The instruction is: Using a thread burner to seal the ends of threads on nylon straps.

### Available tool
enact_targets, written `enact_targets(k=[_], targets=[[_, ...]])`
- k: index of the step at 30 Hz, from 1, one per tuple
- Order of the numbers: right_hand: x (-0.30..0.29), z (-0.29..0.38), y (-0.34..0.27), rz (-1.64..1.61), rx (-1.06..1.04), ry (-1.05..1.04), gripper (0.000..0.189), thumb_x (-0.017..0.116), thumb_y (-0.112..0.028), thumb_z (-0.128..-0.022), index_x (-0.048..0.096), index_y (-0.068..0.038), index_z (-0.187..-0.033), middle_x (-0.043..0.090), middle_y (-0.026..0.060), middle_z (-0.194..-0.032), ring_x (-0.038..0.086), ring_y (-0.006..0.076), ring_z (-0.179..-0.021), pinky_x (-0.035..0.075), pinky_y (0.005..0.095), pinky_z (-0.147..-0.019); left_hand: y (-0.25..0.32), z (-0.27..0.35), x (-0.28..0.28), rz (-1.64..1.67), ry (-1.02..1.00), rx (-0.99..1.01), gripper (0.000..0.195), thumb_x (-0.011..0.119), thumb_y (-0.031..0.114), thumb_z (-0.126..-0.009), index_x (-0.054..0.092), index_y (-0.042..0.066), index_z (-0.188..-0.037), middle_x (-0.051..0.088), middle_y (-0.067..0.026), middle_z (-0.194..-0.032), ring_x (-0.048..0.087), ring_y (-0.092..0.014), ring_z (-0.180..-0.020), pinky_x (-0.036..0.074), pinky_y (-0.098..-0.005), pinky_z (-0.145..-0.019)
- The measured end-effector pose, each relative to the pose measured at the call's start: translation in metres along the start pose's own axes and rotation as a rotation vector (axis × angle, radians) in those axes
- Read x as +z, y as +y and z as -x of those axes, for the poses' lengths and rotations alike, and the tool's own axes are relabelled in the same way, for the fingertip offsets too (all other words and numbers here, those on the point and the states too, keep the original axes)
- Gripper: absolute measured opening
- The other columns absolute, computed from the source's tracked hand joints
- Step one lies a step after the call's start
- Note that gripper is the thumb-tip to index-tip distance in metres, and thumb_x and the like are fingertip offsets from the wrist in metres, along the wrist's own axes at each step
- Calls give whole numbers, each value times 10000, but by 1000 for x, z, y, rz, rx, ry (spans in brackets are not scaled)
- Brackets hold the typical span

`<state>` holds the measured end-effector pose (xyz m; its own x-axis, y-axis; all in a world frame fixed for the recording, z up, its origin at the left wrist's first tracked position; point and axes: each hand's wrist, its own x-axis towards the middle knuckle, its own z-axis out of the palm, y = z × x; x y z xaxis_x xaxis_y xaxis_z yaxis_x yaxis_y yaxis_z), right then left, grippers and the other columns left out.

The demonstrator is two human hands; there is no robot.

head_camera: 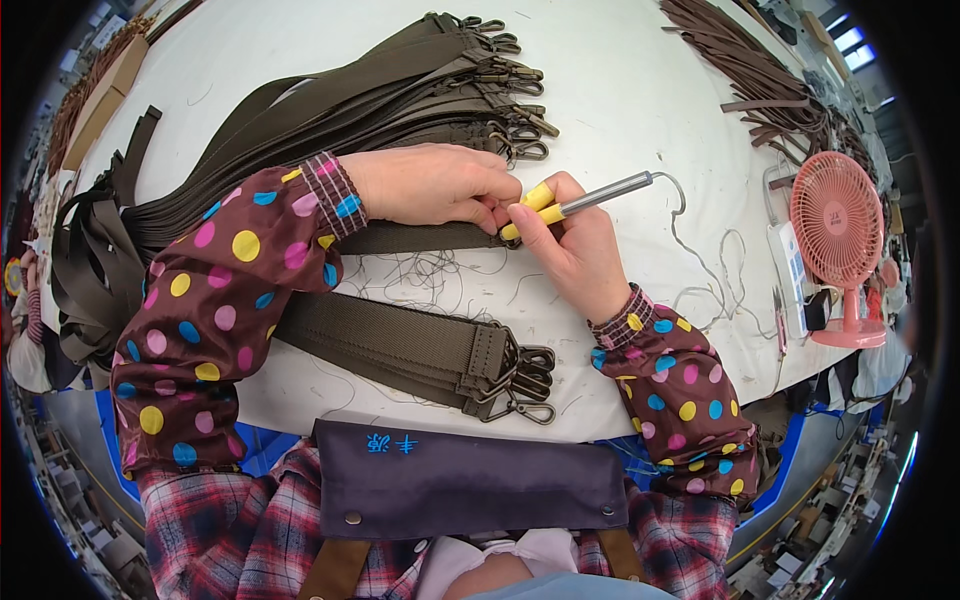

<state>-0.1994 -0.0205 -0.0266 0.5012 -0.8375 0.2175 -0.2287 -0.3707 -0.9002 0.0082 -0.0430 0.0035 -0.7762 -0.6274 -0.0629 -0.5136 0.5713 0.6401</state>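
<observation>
My left hand [442, 184] pinches the end of an olive-brown webbing strap [427, 238] near its metal hardware; its fingertips partly hide that end. In my right hand [574, 244] is a corded pen-shaped tool [604, 195] with a yellow grip and metal barrel, its yellow end at the strap end. Yellow wrapping also shows on a finger of that hand. Beyond my left hand lies a pile of similar straps [330, 105] with metal snap hooks [525, 142]. Closer to me, a stack of straps [397, 349] ends in rings and snap hooks [532, 375].
Loose threads [420, 277] lie between the straps. A pink fan [838, 221], a white power strip [787, 277] and pink-handled scissors or snips [781, 330] are at the right. Brown strips [742, 67] lie far right; a cardboard box [109, 101] is far left. The tool's cord [682, 217] trails rightward.
</observation>
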Motion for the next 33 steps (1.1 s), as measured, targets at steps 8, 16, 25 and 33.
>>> enact_targets(k=[8,16,25,33], targets=[[0,1,0,11,-6,1,249,632,-205,-900,469,-25,-846,620,62,-663,583,117,-557,438,249,-509,-3,1,2,59,19,3,131,586,156,-886,530,38,-871,561,-101,-808,560,-257,-776,442,-370,-693],[-1,-2,3,-89,15,100,241,636,-189,-903,460,-26,-876,624,50,-702,554,70,-575,428,229,-506,7,10,5,157,105,-223,127,545,145,-922,474,41,-906,555,-84,-736,549,-210,-640,441,-333,-617],[0,-4,0,-5,41,101,260,643,-210,-899,466,-24,-860,595,46,-674,534,90,-546,419,242,-494,11,9,6,119,146,-255,142,548,160,-928,477,39,-908,557,-91,-721,553,-213,-646,441,-334,-622],[0,-4,0,29,25,106,261,644,-217,-897,469,-26,-864,596,57,-666,549,113,-543,425,259,-495,10,8,7,116,156,-267,145,553,161,-926,475,39,-922,558,-92,-727,556,-210,-646,444,-332,-620]])
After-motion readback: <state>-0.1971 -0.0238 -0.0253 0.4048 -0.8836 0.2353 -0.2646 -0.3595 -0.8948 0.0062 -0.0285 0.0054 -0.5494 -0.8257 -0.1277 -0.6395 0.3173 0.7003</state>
